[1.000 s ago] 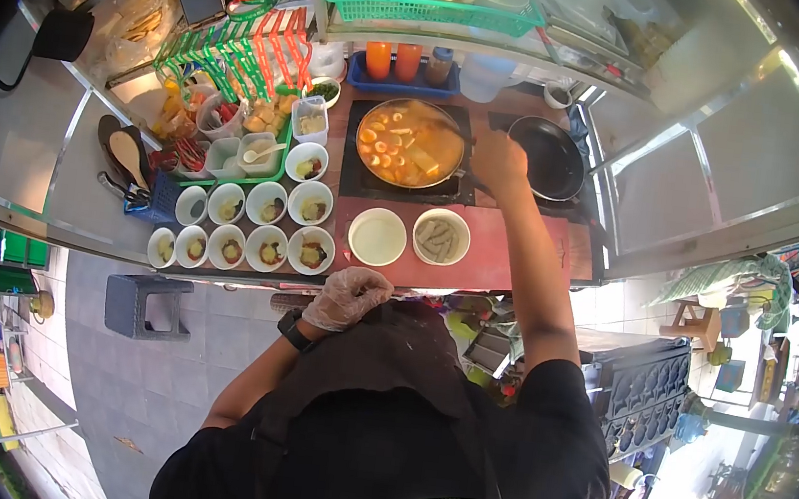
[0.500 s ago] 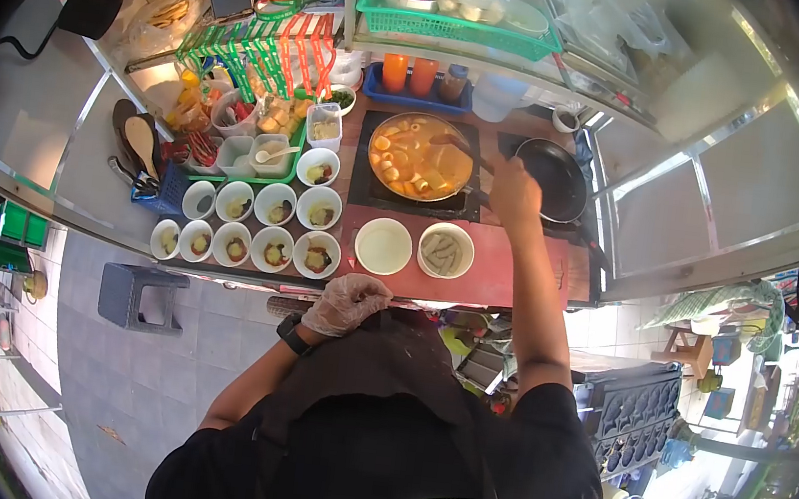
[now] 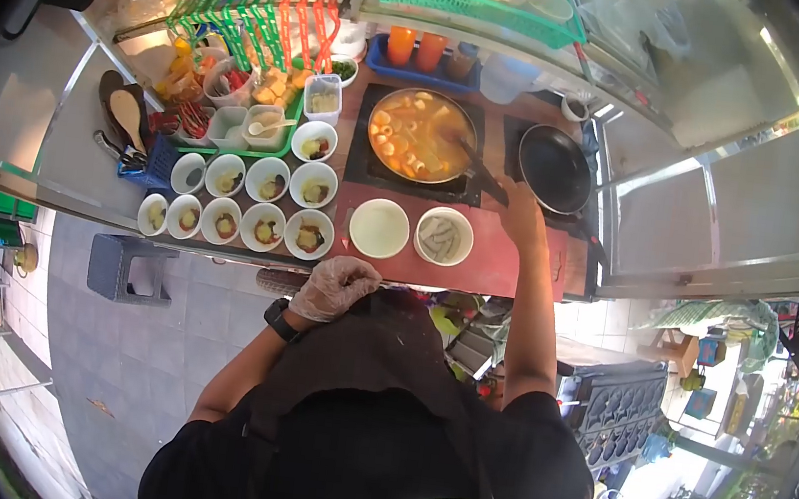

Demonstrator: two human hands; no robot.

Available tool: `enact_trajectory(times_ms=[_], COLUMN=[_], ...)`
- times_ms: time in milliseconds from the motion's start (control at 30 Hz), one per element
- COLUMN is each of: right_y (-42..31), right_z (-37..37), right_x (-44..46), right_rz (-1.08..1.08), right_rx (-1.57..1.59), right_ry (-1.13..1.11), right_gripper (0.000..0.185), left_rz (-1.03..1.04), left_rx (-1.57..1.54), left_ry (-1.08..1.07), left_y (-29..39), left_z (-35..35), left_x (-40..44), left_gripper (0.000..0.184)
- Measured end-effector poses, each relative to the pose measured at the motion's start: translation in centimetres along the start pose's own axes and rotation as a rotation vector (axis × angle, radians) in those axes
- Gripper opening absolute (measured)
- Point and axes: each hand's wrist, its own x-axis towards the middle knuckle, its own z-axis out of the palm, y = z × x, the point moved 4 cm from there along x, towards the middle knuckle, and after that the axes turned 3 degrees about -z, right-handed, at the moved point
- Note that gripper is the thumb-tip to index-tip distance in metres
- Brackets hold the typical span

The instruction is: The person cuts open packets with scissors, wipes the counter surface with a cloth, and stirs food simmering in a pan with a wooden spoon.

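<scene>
My right hand (image 3: 520,212) is closed around the dark handle of a stirring spatula (image 3: 483,173). The spatula's head is sunk in orange broth in a round pan (image 3: 372,148) on the left burner, among white rings and other chunks. My left hand (image 3: 337,289), in a clear plastic glove, rests curled against my apron by the counter's front edge, with nothing visible in it. Just beyond it, on a red board (image 3: 497,261), stand a white tub (image 3: 379,229) with a pale inside and another tub (image 3: 443,236) of greyish strips.
Several white cups (image 3: 264,225) with seasonings stand in rows at left, by a green tray (image 3: 278,149) of containers. A black frying pan (image 3: 555,169) sits on the right burner. Behind are bottles in a blue tray (image 3: 429,78); a green basket (image 3: 476,12) is overhead.
My right hand has moved down and nearer to me, and the spatula's head has sunk into the broth. My left hand stays curled by the counter edge. The view has shifted slightly.
</scene>
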Motion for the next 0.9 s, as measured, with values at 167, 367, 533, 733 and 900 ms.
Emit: enact_trajectory(times_ms=[167, 367, 533, 733, 900], right_y=[-0.3, -0.3, -0.7, 1.4, 0.5], right_z=[0.1, 0.0, -1.2, 0.3, 0.0], right_x=[-0.9, -1.6, -2.7, -3.7, -4.4], right_rz=[-0.004, 0.05, 0.103, 0.236, 0.258], right_rx=[-0.019, 0.04, -0.063, -0.009, -0.023], right_ry=[-0.001, 0.028, 0.12, 0.024, 0.032], right_gripper=[0.041, 0.042, 0.036, 0.032, 0.032], left_rz=[0.024, 0.016, 0.011, 0.016, 0.005], left_rx=[0.042, 0.088, 0.073, 0.068, 0.01], left_ry=[0.01, -0.017, -0.031, -0.068, -0.069], left_y=[1.0, 1.0, 0.9, -0.3, -0.9], left_z=[-0.1, 0.1, 0.3, 1.0, 1.4], left_x=[0.4, 1.0, 1.7, 2.3, 2.3], left_gripper=[0.011, 0.011, 0.012, 0.013, 0.014])
